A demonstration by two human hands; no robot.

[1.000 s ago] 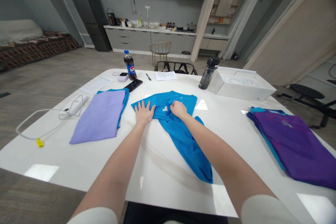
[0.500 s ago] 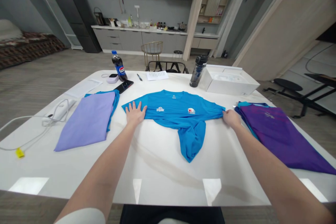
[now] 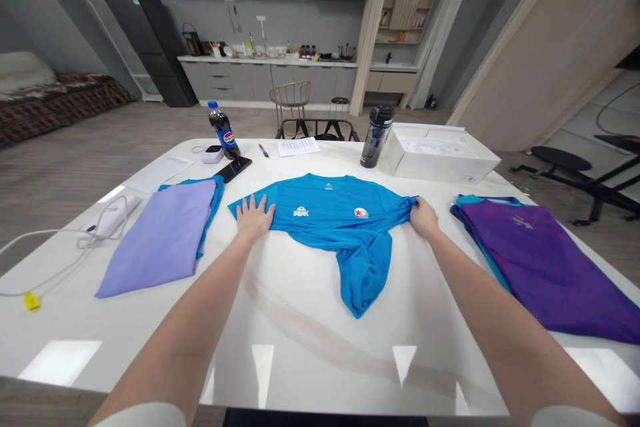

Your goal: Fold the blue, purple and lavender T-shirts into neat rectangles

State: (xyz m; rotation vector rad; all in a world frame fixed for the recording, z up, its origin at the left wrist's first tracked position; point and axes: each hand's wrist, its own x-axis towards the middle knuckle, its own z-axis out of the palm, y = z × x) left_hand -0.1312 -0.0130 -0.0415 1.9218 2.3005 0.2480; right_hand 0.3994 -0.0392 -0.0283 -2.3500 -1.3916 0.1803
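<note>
A blue T-shirt (image 3: pixel 330 207) with a white PEAK logo and a red star badge lies front up on the table, its collar pointing away from me. Its lower part is bunched, and one end hangs toward me in a crumpled fold. My left hand (image 3: pixel 255 215) rests flat with spread fingers on the left sleeve. At the other side, my right hand (image 3: pixel 424 217) is closed around the end of the right sleeve, which is gathered into creases there.
Folded lilac cloth (image 3: pixel 160 233) lies left, near a white power strip (image 3: pixel 113 217) with cables. Purple folded clothing (image 3: pixel 540 260) lies right. Farther back stand a cola bottle (image 3: pixel 224 130), a phone (image 3: pixel 235 169), a dark drink bottle (image 3: pixel 376 137) and a white box (image 3: pixel 445 160).
My right hand has moved inward to the left with the right sleeve end, which is now more bunched. My left hand stays flat on the left sleeve. The view has shifted slightly.
</note>
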